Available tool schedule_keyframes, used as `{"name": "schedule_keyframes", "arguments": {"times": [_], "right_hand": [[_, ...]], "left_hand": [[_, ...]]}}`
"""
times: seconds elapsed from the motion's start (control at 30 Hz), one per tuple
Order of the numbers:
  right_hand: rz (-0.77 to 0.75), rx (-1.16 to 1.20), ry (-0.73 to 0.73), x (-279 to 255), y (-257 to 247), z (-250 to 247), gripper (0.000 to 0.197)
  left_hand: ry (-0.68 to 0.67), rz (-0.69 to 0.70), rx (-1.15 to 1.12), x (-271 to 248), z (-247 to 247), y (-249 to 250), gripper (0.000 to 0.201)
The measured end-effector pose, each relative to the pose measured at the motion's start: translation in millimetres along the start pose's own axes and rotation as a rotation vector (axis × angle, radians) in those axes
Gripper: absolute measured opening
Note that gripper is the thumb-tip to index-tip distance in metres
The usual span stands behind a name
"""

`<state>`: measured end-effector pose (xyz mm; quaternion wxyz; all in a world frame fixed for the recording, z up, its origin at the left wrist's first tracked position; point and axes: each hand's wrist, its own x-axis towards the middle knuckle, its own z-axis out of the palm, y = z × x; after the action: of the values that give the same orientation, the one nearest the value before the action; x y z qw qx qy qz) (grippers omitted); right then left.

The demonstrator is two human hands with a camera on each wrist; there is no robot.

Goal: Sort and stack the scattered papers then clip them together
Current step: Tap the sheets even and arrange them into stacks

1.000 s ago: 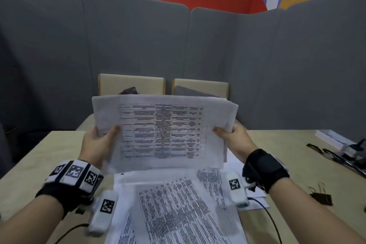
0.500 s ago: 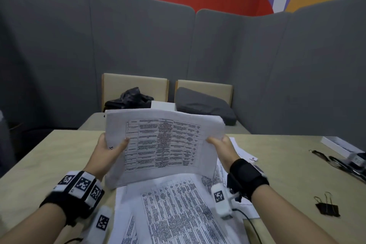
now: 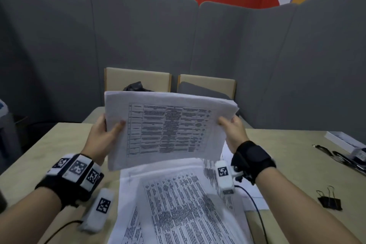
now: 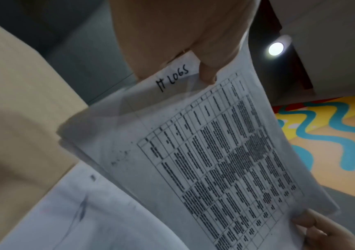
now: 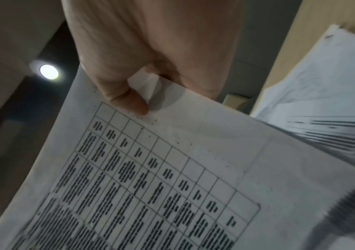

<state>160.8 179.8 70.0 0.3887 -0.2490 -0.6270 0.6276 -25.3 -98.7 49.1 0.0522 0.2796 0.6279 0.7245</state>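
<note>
Both hands hold the paper stack (image 3: 168, 125) up over the tabletop (image 3: 59, 144), left hand (image 3: 103, 136) and right hand (image 3: 233, 130) pinching its sides. I should tap it down gently so the edges line up.

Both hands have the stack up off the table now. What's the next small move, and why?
Probably lower the stack and tap its bottom edge on the table to square it. The left hand and right hand grip its side edges in the air, the sheet edges look uneven at the top right, and the binder clips lie unused.
</note>
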Motion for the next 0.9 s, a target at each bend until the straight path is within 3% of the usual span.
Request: {"name": "schedule_keyframes", "arguments": {"times": [0.1, 0.23, 0.37, 0.47, 0.63, 0.73, 0.83, 0.9], "right_hand": [[0.092, 0.002, -0.049, -11.1, 13.1, -6.3, 0.030], [0.244, -0.143, -0.140, -38.6, 43.9, -6.2, 0.025], [0.223, -0.145, -0.075, -42.1, 35.3, -0.6, 0.037], [0.174, -0.061, 0.000, -38.3, 17.8, -1.7, 0.025], [0.204, -0.141, -0.079, -37.8, 27.0, 4.1, 0.026], [0.076, -0.225, -0.113, -37.5, 18.7, 3.3, 0.024], [-0.093, -0.297, -0.135, -32.1, -12.7, -0.9, 0.022], [-0.230, -0.411, -0.168, -28.6, -44.6, -1.5, 0.018]], "left_hand": [[0.059, 0.009, -0.014, -10.9, 4.6, -5.5, 0.024], [0.053, -0.080, -0.002, -35.1, 9.6, -32.6, 0.030], [-0.034, -0.090, 0.052, -39.6, 9.1, -27.5, 0.030], [-0.042, -0.095, 0.052, -34.5, 3.3, -20.1, 0.024], [-0.106, -0.216, 0.076, -42.4, 4.4, -21.9, 0.035], [-0.078, -0.236, 0.073, -37.9, -1.5, -18.6, 0.043], [-0.064, -0.248, 0.121, -26.7, -15.7, -11.2, 0.027], [-0.032, -0.270, 0.166, -19.0, -21.0, 0.6, 0.033]]}}
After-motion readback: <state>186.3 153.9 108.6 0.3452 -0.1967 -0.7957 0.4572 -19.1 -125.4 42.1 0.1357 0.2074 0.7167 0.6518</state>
